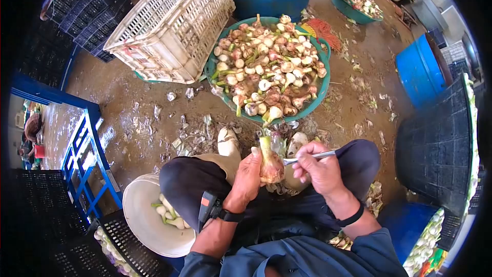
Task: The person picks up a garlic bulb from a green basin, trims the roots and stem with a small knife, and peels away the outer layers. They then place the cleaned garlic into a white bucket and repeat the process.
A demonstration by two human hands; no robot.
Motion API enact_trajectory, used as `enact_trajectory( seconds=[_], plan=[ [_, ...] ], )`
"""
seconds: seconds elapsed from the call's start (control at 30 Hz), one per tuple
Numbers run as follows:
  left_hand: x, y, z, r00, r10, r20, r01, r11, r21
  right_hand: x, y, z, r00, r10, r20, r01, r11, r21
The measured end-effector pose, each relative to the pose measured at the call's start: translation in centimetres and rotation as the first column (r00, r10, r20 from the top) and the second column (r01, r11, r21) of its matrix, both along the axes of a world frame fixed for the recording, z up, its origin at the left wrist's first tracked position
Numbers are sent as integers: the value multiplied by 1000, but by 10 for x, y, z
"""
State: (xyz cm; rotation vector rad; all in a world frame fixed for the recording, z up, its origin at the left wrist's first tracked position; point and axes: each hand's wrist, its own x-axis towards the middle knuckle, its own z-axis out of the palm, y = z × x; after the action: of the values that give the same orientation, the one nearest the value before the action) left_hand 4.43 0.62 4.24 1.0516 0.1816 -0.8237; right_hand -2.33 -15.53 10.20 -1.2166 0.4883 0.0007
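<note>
Grasped garlic (272, 167) in the left hand (247, 176), pinched a knife (326, 154) in the right hand (323, 171); needed steady grip and shallow strokes

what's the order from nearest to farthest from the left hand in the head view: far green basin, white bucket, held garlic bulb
From the left hand:
1. Held garlic bulb: in its grasp.
2. White bucket: off to the left.
3. Far green basin: far ahead, upper right.
</note>
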Motion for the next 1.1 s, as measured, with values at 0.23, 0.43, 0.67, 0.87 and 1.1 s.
enact_trajectory(
  seconds=[0.23,0.43,0.67,0.87,1.1],
  plan=[
    [1,5,-5,985,-130,113,111,981,157,7,26,-37,998,-64,5,63,993,100],
    [-3,5,-14,985,-106,135,88,987,132,10,26,-47,999,-8,35,7,1000,29],
    [4,10,-9,999,21,50,-25,998,64,3,2,-59,992,-75,100,100,954,-282],
    [6,10,-19,988,30,153,-51,989,137,6,-11,-64,981,139,137,-79,925,-371],
    [2,4,-2,827,-137,546,-61,942,329,18,15,-51,979,202,-26,-203,972,-117]
  ],
)
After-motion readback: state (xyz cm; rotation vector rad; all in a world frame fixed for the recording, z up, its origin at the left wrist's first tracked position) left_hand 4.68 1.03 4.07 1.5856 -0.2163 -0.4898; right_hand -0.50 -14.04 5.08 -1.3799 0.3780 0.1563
